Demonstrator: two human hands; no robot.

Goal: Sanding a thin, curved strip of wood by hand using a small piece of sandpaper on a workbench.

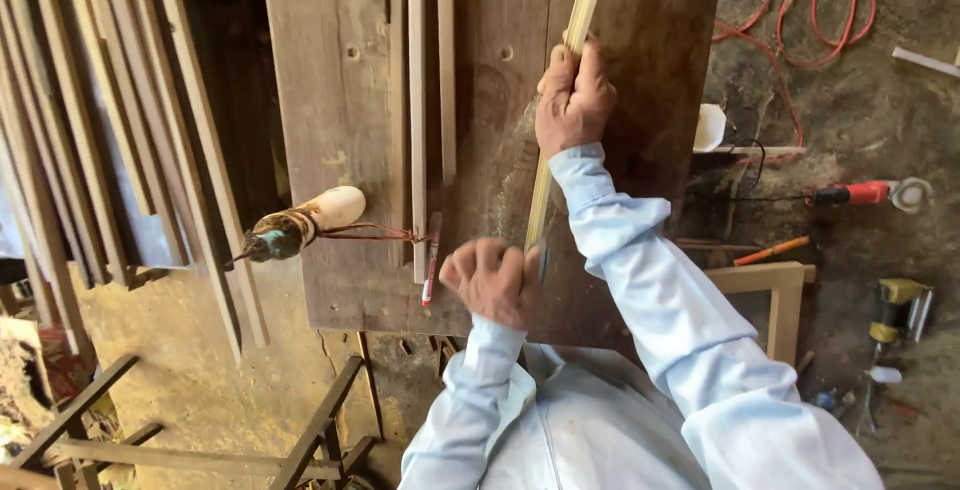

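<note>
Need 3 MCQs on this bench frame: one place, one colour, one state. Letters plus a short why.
1. Where does the red pencil lie?
A) on the wooden board
B) on the floor
C) in the right hand

2. What colour is the cable on the floor?
A) blue
B) red
C) white

3. What is the right hand doing?
A) hanging free
B) lying flat on the board
C) gripping the thin pale strip

Answers: 1 A, it rests on the board near the left hand. 2 B, red loops lie at top right. 3 C, its fingers wrap the strip.

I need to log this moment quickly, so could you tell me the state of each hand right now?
Left hand: closed, at the near end of the pale wooden strip; a dark object shows at its fingers.
Right hand: closed around that strip.
</note>
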